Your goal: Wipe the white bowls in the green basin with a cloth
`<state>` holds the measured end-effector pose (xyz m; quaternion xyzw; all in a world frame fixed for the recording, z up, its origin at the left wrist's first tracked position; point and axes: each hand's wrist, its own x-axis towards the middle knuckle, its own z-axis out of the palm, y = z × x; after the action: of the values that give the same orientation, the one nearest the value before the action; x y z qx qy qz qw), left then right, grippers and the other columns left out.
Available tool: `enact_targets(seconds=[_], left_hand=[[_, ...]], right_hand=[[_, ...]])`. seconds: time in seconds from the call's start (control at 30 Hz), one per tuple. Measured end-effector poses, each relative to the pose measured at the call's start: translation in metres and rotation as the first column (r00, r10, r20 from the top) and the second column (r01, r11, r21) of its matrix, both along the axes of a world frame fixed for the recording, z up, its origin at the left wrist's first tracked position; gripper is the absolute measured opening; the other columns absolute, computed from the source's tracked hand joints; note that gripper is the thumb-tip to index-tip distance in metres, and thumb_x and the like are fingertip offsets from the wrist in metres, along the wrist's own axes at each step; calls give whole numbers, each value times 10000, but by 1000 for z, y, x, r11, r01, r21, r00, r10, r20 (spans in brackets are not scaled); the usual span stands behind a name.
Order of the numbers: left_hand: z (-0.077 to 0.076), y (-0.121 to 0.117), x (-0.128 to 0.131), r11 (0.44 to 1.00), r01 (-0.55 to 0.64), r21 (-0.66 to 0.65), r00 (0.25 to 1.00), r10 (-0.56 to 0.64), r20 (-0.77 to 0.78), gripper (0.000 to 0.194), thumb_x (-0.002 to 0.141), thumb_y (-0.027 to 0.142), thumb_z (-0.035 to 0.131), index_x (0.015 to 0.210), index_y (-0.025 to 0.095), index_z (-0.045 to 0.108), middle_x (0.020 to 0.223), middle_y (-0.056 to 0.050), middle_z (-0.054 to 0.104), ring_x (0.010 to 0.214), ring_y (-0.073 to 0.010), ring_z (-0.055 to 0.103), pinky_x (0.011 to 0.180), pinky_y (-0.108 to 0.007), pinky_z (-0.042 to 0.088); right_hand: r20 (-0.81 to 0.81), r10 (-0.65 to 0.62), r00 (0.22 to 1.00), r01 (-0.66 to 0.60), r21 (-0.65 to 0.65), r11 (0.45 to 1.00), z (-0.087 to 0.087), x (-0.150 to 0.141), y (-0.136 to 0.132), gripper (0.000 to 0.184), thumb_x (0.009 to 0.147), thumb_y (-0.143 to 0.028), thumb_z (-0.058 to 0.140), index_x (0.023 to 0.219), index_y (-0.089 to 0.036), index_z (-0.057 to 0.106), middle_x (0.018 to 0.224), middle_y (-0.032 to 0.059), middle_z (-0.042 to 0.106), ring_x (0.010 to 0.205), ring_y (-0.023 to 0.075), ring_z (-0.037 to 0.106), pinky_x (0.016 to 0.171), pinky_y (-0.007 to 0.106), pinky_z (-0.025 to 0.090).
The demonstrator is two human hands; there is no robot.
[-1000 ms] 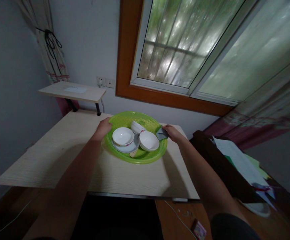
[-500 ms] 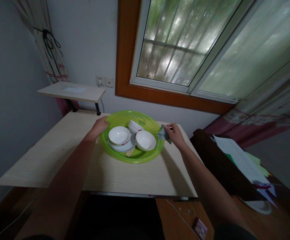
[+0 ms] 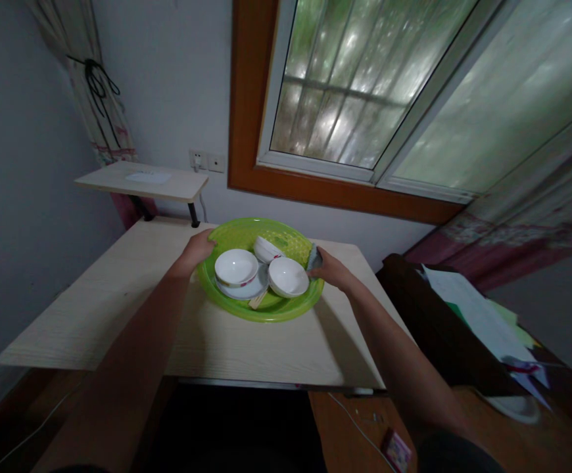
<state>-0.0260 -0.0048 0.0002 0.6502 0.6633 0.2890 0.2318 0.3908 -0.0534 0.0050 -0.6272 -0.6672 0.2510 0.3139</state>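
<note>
A large round green tray (image 3: 286,314) lies on the light wooden table. Its left rim is gripped by my left hand (image 3: 199,247). At the right rim, my right hand (image 3: 331,268) holds a grey cloth (image 3: 315,257) against the tray, the fingers partly hidden behind it. One white bowl (image 3: 237,267) sits on a white plate (image 3: 245,292) at the tray's left. Another white bowl (image 3: 288,276) stands at the right, close to the cloth. A third bowl (image 3: 267,249) leans tilted behind them. Short pale wooden sticks (image 3: 257,300) lie at the front, beside the plate.
A small raised shelf (image 3: 143,180) with a paper on it stands at the table's back left. Behind the table (image 3: 266,358) are the wall and a barred window. To the right, a dark brown piece of furniture (image 3: 429,322) bears papers.
My right hand has moved left, bringing the grey cloth from beside the tray onto its right rim. My left hand and the dishes stay where they were.
</note>
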Motion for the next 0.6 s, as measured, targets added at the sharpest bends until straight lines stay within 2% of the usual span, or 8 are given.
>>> enact_targets(seconds=[0.07, 0.17, 0.23, 0.33, 0.4, 0.47, 0.6], left_hand=[[0, 0, 0, 1000, -5, -5, 1000, 5, -9, 502, 930, 173, 566, 1426, 171, 643, 1406, -150, 680, 1225, -252, 662, 1018, -305, 486], [1, -1, 1, 1000, -1, -9, 1000, 1, -17, 489, 940, 179, 561, 1421, 187, 648, 1401, -135, 686, 1223, -248, 664, 1017, -301, 486], [1, 0, 1, 1000, 6, -7, 1000, -6, -24, 477, 943, 183, 559, 1410, 191, 657, 1396, -129, 690, 1223, -248, 663, 1020, -299, 485], [0, 1, 1, 1000, 5, 3, 1000, -5, -24, 472, 936, 174, 565, 1397, 182, 666, 1380, -133, 699, 1215, -247, 667, 1012, -294, 486], [-1, 2, 0, 1000, 0, 4, 1000, 0, -12, 477, 930, 166, 566, 1397, 180, 665, 1369, -134, 704, 1202, -243, 672, 1002, -293, 491], [-2, 2, 0, 1000, -8, -3, 1000, 8, 5, 482, 928, 166, 568, 1402, 180, 659, 1363, -136, 707, 1186, -241, 679, 993, -298, 497], [-1, 1, 1, 1000, -13, -6, 1000, 13, 0, 479, 935, 184, 569, 1406, 188, 657, 1393, -137, 691, 1222, -246, 662, 1019, -309, 487]], right_hand=[[71, -71, 995, 68, 41, 997, 1, -1, -1, 471, 614, -123, 833, 1053, -237, 704, 1099, 103, 771, 1101, 349, 675, 919, 362, 508], [109, -103, 989, 92, 102, 991, 1, -4, 4, 185, 743, -137, 728, 878, -260, 699, 897, 65, 778, 1015, 319, 691, 846, 325, 493], [111, -103, 988, 89, 130, 988, 2, -5, 11, 110, 793, -158, 691, 825, -263, 691, 849, 60, 774, 992, 308, 692, 825, 313, 485], [86, -123, 989, 112, 119, 987, 2, -7, 25, 47, 853, -229, 669, 819, -252, 692, 893, 65, 782, 994, 296, 691, 817, 313, 493], [-7, -146, 989, 146, 53, 988, 0, -8, 34, 101, 888, -322, 659, 833, -244, 690, 908, 58, 782, 975, 276, 694, 803, 315, 512], [-181, -162, 970, 160, -21, 987, -4, -7, 40, 187, 889, -419, 662, 866, -235, 694, 901, 45, 779, 939, 253, 698, 792, 318, 534], [-513, -170, 842, 142, -94, 985, -12, -3, 38, 273, 830, -479, 702, 895, -214, 699, 895, 42, 772, 870, 221, 707, 799, 319, 559]])
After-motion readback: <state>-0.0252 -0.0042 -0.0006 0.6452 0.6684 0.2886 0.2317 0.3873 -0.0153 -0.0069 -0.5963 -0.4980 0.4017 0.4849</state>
